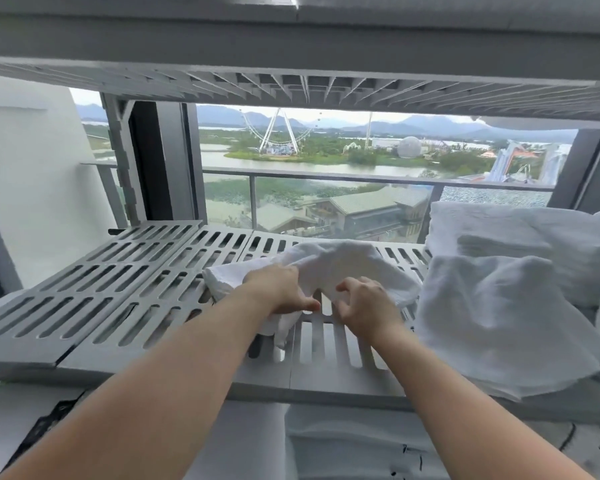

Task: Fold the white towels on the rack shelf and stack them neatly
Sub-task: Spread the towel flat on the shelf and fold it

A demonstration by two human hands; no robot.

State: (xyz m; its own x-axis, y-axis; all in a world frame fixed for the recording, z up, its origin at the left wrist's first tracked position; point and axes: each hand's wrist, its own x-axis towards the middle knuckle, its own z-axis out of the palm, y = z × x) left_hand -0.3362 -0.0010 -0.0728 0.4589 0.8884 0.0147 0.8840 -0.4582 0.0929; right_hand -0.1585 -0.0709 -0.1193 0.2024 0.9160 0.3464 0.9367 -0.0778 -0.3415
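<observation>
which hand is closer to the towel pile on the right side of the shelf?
Right. The right hand is beside the towel pile, working the loose towel on the shelf. The left hand grips that towel farther left, away from the pile.

High-rise hotel-like room: slotted grey rack shelf (111, 289), white towels (499, 306), balcony railing (326, 176), amusement-park view.

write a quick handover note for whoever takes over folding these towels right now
Left hand: gripping the near edge of the small white towel mid-shelf.
Right hand: fingers curled at the same towel's edge; grip unclear.
Towel is bunched, not yet folded, on the slatted rack shelf.
Loose towel pile sits at the shelf's right end, unfolded.
Done: no neat stack visible.
Left: fold this towel, then the pile, and stack.
</observation>
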